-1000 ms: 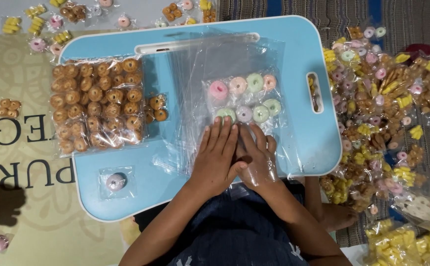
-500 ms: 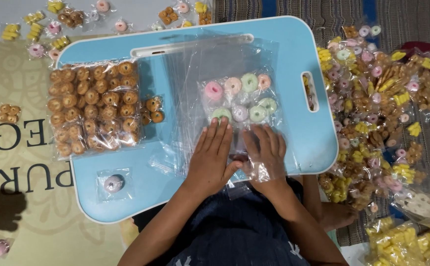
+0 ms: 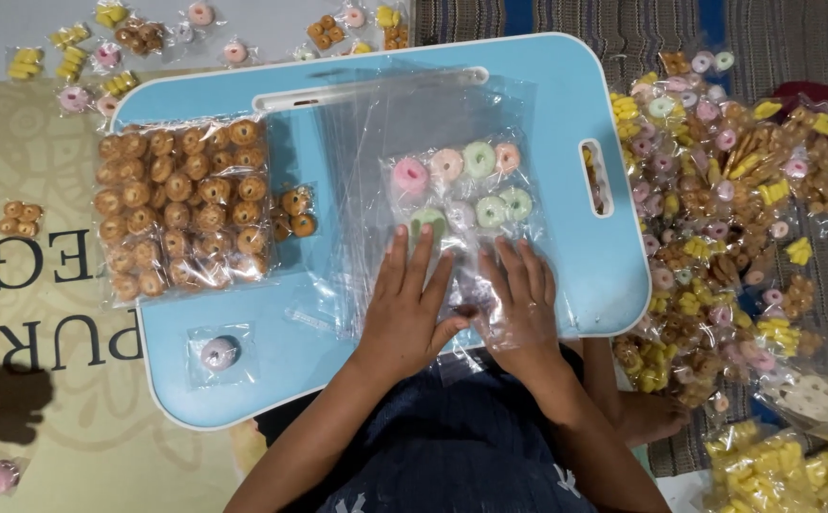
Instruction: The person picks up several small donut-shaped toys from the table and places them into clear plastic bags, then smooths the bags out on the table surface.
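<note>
Both hands flat on the candy bag.
My left hand (image 3: pixel 412 304) and right hand (image 3: pixel 518 299) lay spread, pressing the clear plastic bag of pastel ring candies (image 3: pixel 461 195) beneath my fingertips on the light-blue plastic tray table (image 3: pixel 566 104); even pressure would keep rings flat.

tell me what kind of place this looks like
Likely a home floor set up for packing sweets by hand: a light blue plastic lap table on a patterned mat, both hands pressing a clear plastic bag of pastel rings, a heap of wrapped sweets alongside.
</note>
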